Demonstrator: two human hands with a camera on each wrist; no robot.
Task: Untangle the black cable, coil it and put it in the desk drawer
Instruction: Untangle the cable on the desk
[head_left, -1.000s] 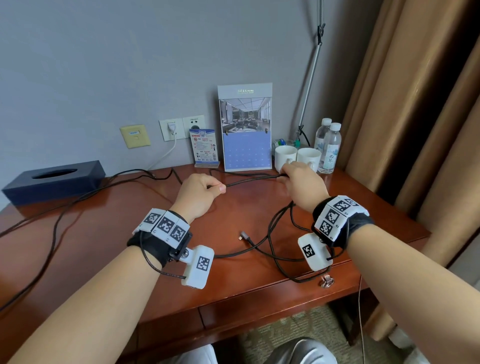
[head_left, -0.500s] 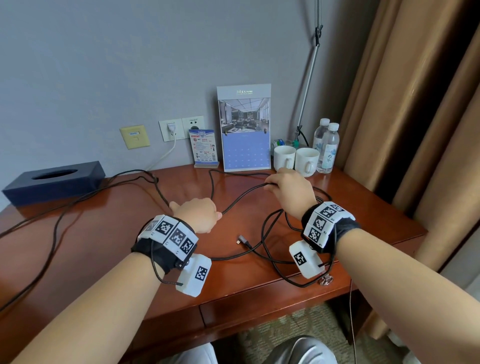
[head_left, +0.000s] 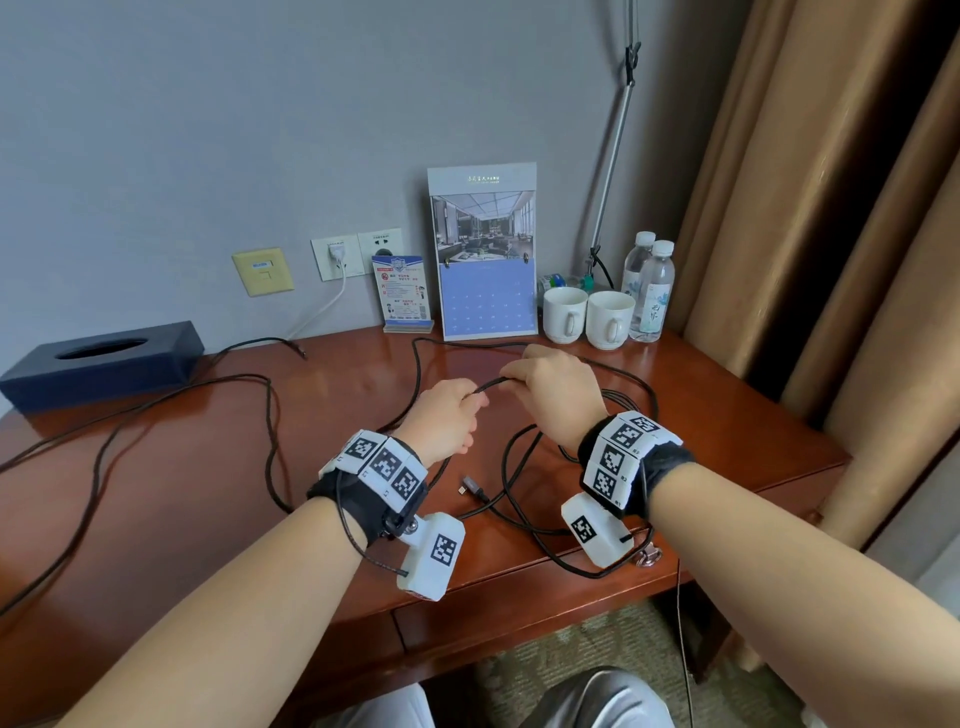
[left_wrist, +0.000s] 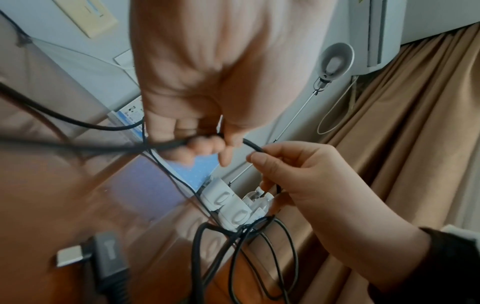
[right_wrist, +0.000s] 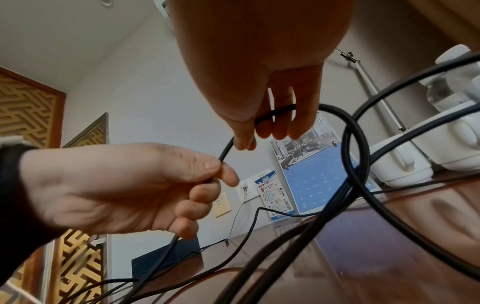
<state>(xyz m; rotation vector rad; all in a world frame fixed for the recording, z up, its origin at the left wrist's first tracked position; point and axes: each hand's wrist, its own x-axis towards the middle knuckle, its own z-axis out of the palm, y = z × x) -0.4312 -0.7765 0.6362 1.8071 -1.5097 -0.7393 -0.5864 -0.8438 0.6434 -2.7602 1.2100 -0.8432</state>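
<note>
Counter (head_left: 727, 415): red-brown wood, fills the middle band of the head view; its drawer front runs along the lower edge, closed.

Black cable (head_left: 270, 415): sprawls across the counter from the left edge of the frame to centre-right. Loose loops lie piled under and right of the right wrist; the plug end (head_left: 470, 486) rests at centre, below the hands.

Held span: short, lifted off the counter, its long axis roughly level from left to right between the two grips. The slack still to be drawn in lies mostly left of the left grip.

Left hand (head_left: 447, 421): fingers curled round the cable, thumb pressing it.

Right hand (head_left: 556, 395): thumb and fingers pinching the same strand, just right of the left.

Change: half a second earlier the hands stood well apart with the strand slanting between them; now they nearly touch, the right drawn left. Judged step: forming a coil turn.
</note>
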